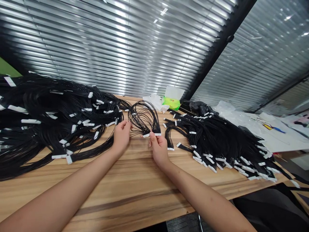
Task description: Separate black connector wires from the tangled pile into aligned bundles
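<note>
A looped wire harness [155,112] of thin black wires with white connectors stands out over the table in front of me. My right hand [159,146] is closed on its white connectors, thumb and fingers pinching them where two ends meet. On the harness's left side, my left hand [122,133] has its fingers curled in a pinch at some of the black wires. Its fingertips are partly hidden, so how many wires they hold is unclear.
A large heap of black wire harnesses [55,103] covers the table's left side. Another pile of harnesses [217,138] lies at right, white connectors facing me. Behind are a green tissue pack [171,102], clear plastic bags [231,111] and window blinds [145,48]. The wooden table [125,190] ends near me.
</note>
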